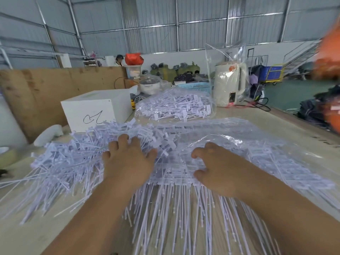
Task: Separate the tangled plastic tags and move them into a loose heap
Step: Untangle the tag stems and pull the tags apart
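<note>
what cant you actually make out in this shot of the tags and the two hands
Head view:
- Left hand: fingertips buried in the loose tags, grip unclear.
- Tags under the right hand: print blurred behind the clear plastic bag.
- Orange shape: blurred, cut off by the right edge.

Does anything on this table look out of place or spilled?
Nothing looks damaged. The loose tags sprawl messily left of the left hand, some stems sticking out toward the table's near edge, as expected mid-sorting.
</note>
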Demonstrator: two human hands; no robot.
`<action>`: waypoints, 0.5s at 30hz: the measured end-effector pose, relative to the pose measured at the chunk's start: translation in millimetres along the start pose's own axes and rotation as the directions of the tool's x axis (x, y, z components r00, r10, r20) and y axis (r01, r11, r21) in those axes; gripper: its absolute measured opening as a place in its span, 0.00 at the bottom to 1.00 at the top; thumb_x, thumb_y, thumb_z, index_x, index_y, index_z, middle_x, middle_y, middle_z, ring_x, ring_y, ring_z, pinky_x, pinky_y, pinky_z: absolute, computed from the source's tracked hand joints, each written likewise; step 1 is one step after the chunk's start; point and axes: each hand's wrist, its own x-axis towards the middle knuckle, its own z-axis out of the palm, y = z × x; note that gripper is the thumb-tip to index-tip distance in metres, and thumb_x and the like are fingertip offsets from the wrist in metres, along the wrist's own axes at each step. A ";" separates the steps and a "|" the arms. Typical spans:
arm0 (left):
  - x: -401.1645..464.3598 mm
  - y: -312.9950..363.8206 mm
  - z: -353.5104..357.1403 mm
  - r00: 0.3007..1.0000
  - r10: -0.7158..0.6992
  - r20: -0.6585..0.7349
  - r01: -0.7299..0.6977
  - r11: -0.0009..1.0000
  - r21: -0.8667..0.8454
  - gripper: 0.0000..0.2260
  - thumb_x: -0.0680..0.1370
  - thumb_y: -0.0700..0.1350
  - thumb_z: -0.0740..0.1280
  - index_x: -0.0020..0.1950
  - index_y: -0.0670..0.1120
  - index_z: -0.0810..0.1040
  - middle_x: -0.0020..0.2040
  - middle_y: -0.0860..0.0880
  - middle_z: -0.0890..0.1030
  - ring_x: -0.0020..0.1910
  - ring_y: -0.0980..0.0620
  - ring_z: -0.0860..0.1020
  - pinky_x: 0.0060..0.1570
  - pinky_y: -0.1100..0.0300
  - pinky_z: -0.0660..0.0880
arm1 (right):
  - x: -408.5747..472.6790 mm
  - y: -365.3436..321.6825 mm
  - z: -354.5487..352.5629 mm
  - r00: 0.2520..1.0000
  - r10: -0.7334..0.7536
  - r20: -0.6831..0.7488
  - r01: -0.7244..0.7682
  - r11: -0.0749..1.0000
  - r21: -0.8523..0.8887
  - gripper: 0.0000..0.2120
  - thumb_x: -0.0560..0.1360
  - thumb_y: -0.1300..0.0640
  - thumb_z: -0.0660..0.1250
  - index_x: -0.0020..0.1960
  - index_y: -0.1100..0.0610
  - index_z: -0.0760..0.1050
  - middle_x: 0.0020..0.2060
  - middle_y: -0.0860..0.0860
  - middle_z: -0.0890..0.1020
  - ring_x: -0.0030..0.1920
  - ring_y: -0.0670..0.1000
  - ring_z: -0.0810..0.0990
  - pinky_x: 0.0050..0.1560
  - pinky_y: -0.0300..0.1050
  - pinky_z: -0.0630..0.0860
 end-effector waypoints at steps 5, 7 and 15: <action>-10.1 15.9 2.2 0.927 0.221 -0.304 -0.288 0.937 -0.197 0.27 0.78 0.61 0.58 0.74 0.50 0.66 0.74 0.48 0.61 0.71 0.49 0.54 0.68 0.46 0.55 | 1.2 -1.7 8.3 0.998 -0.035 0.042 0.040 0.991 -0.129 0.18 0.81 0.49 0.56 0.68 0.52 0.68 0.58 0.50 0.68 0.58 0.55 0.75 0.49 0.48 0.71; -13.2 21.3 4.4 0.887 0.314 -0.339 -0.395 0.896 -0.204 0.23 0.79 0.59 0.60 0.72 0.51 0.71 0.73 0.49 0.64 0.68 0.52 0.55 0.66 0.49 0.55 | 1.2 -1.4 9.4 0.998 -0.052 0.036 0.056 0.990 -0.129 0.18 0.81 0.49 0.56 0.70 0.50 0.68 0.59 0.50 0.70 0.60 0.54 0.75 0.53 0.50 0.73; -9.8 17.7 20.0 0.902 0.428 -0.057 -0.431 0.893 -0.130 0.15 0.82 0.53 0.56 0.65 0.59 0.77 0.77 0.57 0.58 0.70 0.56 0.50 0.64 0.57 0.48 | 6.7 -7.8 12.4 0.998 -0.067 0.013 0.069 0.982 -0.176 0.13 0.78 0.49 0.59 0.60 0.51 0.73 0.51 0.48 0.68 0.53 0.55 0.77 0.49 0.52 0.76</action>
